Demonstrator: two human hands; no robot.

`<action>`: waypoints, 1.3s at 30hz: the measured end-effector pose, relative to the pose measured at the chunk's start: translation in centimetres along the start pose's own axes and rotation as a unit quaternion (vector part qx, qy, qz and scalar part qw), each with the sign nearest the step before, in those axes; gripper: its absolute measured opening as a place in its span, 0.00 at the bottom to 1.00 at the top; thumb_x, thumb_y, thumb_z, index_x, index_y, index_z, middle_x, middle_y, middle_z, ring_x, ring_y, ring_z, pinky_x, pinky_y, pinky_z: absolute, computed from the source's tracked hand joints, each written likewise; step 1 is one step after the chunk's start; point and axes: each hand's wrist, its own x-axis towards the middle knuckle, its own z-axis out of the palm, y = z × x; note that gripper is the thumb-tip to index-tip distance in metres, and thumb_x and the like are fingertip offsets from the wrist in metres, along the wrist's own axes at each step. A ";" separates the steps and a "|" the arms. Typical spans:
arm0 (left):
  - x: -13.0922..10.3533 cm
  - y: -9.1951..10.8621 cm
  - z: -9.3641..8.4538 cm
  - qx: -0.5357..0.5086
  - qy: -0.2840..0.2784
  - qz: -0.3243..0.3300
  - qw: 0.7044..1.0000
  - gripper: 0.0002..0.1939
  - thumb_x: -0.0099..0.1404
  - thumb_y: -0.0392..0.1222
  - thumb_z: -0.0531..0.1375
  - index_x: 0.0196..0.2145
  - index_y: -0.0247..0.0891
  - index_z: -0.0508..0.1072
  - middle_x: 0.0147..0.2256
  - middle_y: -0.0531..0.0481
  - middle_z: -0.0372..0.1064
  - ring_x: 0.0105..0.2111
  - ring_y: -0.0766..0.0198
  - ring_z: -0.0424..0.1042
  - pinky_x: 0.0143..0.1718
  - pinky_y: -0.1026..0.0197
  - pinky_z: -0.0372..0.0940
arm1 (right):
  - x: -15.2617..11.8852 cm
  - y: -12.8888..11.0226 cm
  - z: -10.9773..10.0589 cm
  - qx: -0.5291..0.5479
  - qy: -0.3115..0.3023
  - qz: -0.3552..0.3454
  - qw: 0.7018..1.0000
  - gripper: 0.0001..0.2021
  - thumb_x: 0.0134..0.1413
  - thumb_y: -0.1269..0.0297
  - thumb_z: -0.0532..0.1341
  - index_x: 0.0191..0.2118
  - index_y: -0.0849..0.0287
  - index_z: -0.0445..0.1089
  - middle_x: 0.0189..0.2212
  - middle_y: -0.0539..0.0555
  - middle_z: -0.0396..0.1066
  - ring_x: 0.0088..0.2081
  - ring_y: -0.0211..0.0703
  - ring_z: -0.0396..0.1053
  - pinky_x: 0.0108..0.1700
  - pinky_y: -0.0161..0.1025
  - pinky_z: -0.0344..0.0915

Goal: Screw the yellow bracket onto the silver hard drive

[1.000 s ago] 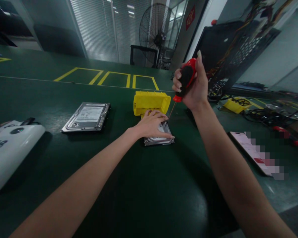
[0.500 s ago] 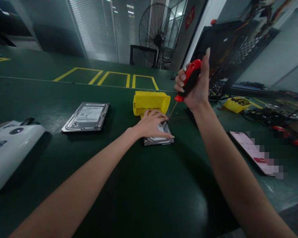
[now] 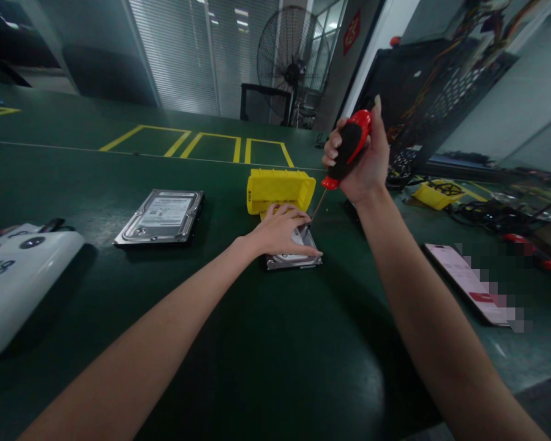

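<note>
My right hand is wrapped round the red and black handle of a screwdriver, its thumb pointing up along the handle. The thin shaft slants down to the right part of a small silver hard drive, where the tip meets a dark spot that is too small to make out. Across the top of this drive lies my left hand, thumb at its near right edge and fingers at its far side, gripping it against the table. Much of the drive is hidden under that hand. Directly behind it stands a yellow plastic bin with its opening facing me.
A larger hard drive lies on the green table to the left. Beyond it is a white device marked 18. On the right are a phone, another yellow bin and black cables.
The screwdriver handle has turned in my right hand, showing more of its black grip. My right wrist has rotated slightly. My left hand and the small drive stay where they were.
</note>
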 end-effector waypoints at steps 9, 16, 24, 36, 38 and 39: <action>0.0 0.0 0.1 0.001 0.002 0.002 1.000 0.46 0.56 0.76 0.48 0.60 0.40 0.64 0.61 0.43 0.59 0.60 0.43 0.53 0.59 0.41 0.43 | -0.1 -0.2 0.3 0.035 -0.001 -0.007 0.999 0.24 0.47 0.34 0.56 0.28 0.52 0.66 0.18 0.46 0.55 0.17 0.33 0.52 0.17 0.33 0.51; 0.1 0.0 0.1 -0.002 0.002 0.000 1.000 0.47 0.56 0.77 0.49 0.61 0.39 0.64 0.61 0.43 0.59 0.60 0.43 0.52 0.59 0.41 0.43 | -0.4 -0.1 0.3 0.047 -0.018 -0.030 0.998 0.19 0.40 0.41 0.65 0.26 0.50 0.61 0.17 0.44 0.56 0.16 0.32 0.51 0.16 0.31 0.46; 0.1 -0.1 0.0 -0.002 0.002 0.002 1.000 0.46 0.56 0.76 0.49 0.60 0.39 0.64 0.61 0.43 0.59 0.60 0.43 0.53 0.59 0.41 0.44 | -0.1 0.0 0.3 0.003 0.007 0.015 1.000 0.25 0.47 0.32 0.55 0.30 0.52 0.66 0.19 0.47 0.61 0.19 0.36 0.61 0.17 0.34 0.56; 1.1 -1.1 -0.4 -0.068 0.002 0.001 0.998 0.25 0.66 0.62 0.51 0.49 0.44 0.74 0.54 0.49 0.68 0.56 0.50 0.61 0.56 0.42 0.49 | 0.2 0.3 0.8 0.070 -0.026 -0.014 0.997 0.23 0.55 0.39 0.53 0.33 0.56 0.69 0.20 0.46 0.56 0.17 0.30 0.51 0.14 0.28 0.49; 1.8 -1.7 -0.7 -0.086 0.000 0.011 0.996 0.18 0.67 0.54 0.53 0.44 0.44 0.76 0.50 0.50 0.72 0.53 0.53 0.66 0.55 0.44 0.50 | 0.2 0.2 0.8 0.068 -0.033 -0.014 0.997 0.20 0.54 0.41 0.56 0.33 0.55 0.68 0.20 0.46 0.57 0.18 0.30 0.51 0.15 0.29 0.49; 2.2 -1.8 -0.9 -0.090 0.002 0.020 0.996 0.16 0.67 0.52 0.54 0.42 0.43 0.77 0.48 0.51 0.73 0.52 0.53 0.67 0.54 0.45 0.51 | 0.2 0.2 0.7 0.068 -0.038 -0.014 0.997 0.20 0.52 0.41 0.58 0.33 0.55 0.68 0.21 0.46 0.57 0.18 0.30 0.52 0.15 0.29 0.49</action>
